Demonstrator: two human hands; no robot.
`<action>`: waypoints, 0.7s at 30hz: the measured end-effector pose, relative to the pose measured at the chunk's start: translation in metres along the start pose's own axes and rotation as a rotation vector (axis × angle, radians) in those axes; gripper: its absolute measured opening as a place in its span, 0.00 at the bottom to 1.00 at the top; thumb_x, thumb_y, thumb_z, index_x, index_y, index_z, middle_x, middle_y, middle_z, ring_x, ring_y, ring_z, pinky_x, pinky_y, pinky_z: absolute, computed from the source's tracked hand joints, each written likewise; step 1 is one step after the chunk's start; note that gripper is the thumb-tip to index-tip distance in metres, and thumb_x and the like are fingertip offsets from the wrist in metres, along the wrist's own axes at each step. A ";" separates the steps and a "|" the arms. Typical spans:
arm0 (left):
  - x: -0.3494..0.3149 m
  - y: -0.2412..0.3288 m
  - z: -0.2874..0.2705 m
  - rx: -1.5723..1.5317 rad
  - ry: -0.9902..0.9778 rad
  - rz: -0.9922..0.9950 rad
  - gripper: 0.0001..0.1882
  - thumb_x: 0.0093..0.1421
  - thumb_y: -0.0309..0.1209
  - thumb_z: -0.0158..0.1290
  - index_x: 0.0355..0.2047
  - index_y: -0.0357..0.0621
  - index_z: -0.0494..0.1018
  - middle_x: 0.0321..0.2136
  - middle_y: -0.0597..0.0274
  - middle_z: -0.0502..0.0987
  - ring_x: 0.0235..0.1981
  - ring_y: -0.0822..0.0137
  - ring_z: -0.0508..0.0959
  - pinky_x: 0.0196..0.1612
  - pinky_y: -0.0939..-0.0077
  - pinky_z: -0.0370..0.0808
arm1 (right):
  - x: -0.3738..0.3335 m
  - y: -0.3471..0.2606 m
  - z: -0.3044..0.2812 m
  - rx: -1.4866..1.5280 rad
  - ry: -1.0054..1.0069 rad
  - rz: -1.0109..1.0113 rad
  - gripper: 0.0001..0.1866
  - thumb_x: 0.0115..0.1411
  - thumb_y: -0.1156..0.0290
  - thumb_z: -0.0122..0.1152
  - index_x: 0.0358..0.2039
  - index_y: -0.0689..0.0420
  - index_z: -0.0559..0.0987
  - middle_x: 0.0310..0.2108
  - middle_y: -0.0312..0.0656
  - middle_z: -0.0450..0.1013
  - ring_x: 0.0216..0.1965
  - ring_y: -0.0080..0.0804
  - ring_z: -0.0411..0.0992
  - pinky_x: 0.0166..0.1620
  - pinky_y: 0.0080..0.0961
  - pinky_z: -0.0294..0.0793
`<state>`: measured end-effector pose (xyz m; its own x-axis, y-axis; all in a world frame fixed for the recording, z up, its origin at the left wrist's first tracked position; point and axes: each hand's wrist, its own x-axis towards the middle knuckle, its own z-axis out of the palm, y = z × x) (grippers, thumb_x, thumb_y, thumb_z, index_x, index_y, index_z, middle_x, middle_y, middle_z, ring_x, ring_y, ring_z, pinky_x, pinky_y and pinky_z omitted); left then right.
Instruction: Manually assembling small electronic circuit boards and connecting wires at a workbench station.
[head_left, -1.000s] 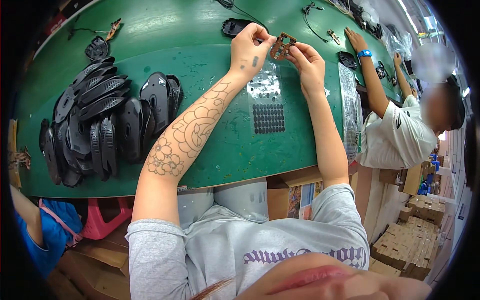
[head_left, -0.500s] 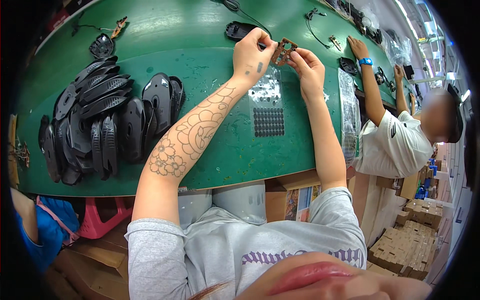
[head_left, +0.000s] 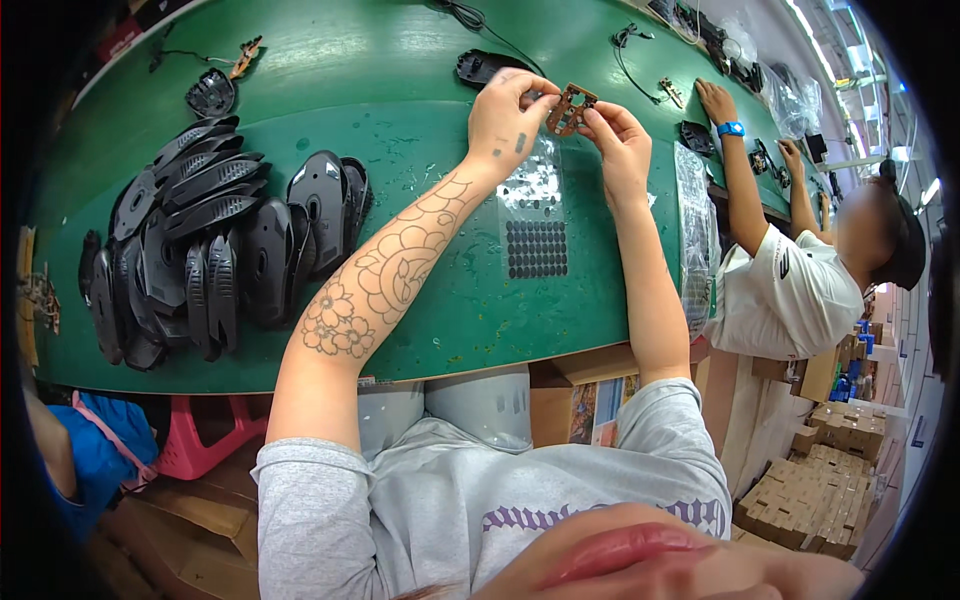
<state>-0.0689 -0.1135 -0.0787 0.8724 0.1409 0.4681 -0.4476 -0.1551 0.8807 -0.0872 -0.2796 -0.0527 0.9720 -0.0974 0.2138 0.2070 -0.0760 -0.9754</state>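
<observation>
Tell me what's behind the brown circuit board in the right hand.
Around the brown circuit board, the green tabletop shows, with a black shell beyond, to the upper left. What the board and the right hand cover cannot be seen.

ok there was one sticker sheet (head_left: 535, 212), one held circuit board (head_left: 568, 118) past it, 10+ black shells (head_left: 168, 275) to its left

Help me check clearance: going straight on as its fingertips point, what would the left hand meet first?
Most likely the brown circuit board in the right hand; whether the left hand touches it is unclear.
</observation>
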 end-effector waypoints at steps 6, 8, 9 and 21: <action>-0.003 0.003 -0.001 -0.114 -0.036 -0.079 0.05 0.57 0.27 0.56 0.34 0.44 0.80 0.26 0.68 0.81 0.22 0.74 0.75 0.27 0.79 0.71 | -0.001 0.000 0.001 -0.059 0.019 -0.036 0.10 0.62 0.75 0.61 0.42 0.66 0.79 0.36 0.42 0.77 0.35 0.25 0.74 0.42 0.18 0.77; -0.003 0.005 -0.002 -0.104 -0.039 -0.082 0.05 0.57 0.28 0.56 0.33 0.44 0.80 0.26 0.68 0.81 0.22 0.74 0.75 0.27 0.79 0.71 | -0.002 -0.001 0.001 -0.066 0.019 -0.041 0.10 0.62 0.75 0.61 0.42 0.66 0.79 0.36 0.42 0.77 0.35 0.25 0.74 0.42 0.19 0.77; -0.003 0.006 -0.002 -0.093 -0.044 -0.087 0.05 0.57 0.28 0.56 0.33 0.44 0.80 0.26 0.69 0.81 0.21 0.74 0.75 0.27 0.79 0.71 | -0.002 -0.001 0.001 -0.071 0.020 -0.045 0.10 0.62 0.75 0.60 0.42 0.66 0.79 0.36 0.42 0.77 0.35 0.25 0.74 0.42 0.19 0.77; -0.004 0.003 -0.001 -0.012 -0.061 -0.099 0.06 0.57 0.29 0.56 0.34 0.45 0.80 0.26 0.69 0.81 0.21 0.73 0.75 0.26 0.77 0.71 | -0.003 0.000 0.002 -0.114 0.008 -0.070 0.10 0.62 0.75 0.60 0.42 0.67 0.79 0.36 0.42 0.78 0.35 0.25 0.75 0.43 0.19 0.77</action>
<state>-0.0736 -0.1139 -0.0773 0.9228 0.0948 0.3735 -0.3603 -0.1312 0.9236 -0.0897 -0.2772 -0.0531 0.9547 -0.0957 0.2819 0.2597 -0.1949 -0.9458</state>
